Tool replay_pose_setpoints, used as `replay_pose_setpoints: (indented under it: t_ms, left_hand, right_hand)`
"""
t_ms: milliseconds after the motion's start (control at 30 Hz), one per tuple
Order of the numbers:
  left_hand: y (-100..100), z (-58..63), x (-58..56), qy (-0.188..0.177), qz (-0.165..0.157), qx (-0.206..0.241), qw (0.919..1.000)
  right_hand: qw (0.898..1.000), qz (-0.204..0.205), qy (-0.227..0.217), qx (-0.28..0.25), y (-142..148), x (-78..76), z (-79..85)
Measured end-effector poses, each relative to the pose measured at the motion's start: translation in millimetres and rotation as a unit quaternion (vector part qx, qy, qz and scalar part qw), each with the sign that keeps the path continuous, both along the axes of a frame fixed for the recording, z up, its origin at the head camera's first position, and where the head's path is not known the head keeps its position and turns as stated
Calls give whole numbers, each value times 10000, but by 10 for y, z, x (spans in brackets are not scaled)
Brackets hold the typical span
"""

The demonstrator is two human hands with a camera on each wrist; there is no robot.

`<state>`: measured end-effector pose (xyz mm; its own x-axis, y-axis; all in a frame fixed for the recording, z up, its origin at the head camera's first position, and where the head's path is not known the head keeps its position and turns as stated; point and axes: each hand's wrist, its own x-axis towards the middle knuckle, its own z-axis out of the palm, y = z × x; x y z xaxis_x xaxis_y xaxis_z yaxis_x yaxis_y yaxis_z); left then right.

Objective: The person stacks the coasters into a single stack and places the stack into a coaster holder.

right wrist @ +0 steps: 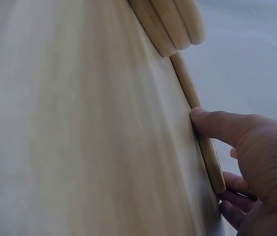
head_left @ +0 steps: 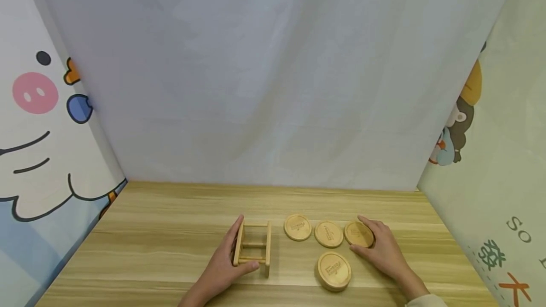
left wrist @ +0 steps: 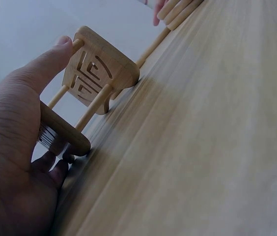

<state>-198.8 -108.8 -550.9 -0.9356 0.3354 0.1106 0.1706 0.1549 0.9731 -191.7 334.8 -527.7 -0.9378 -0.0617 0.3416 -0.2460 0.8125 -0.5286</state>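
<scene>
On the left side of the table, my left hand grips a small wooden coaster rack. Its thumb lies along the near rod while the fingers wrap the left panel. Cut-out slots decorate the rack's end panel in the left wrist view. My right hand holds the rightmost round wooden coaster by its rim, thumb at the near edge and fingers at the far side. In the right wrist view this coaster lies flat, right at the tabletop.
Two single coasters, one at the left and one in the middle, lie in a row between the hands. Nearer me stands a stack of coasters. A pale curtain closes off the wooden table's back edge; printed cloths hang at both sides.
</scene>
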Motion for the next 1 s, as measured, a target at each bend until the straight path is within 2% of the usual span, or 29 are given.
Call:
replay_pose_setpoints:
  t_ms: [333, 1000]
  left_hand:
    - [6, -7, -4, 32, 39, -59, 10000]
    - [14, -3, -4, -3, 35, -19, 10000]
  right_hand:
    - [9997, -210, -38, 113, -29, -16, -25]
    - [9997, -236, 84, 57, -46, 14, -3]
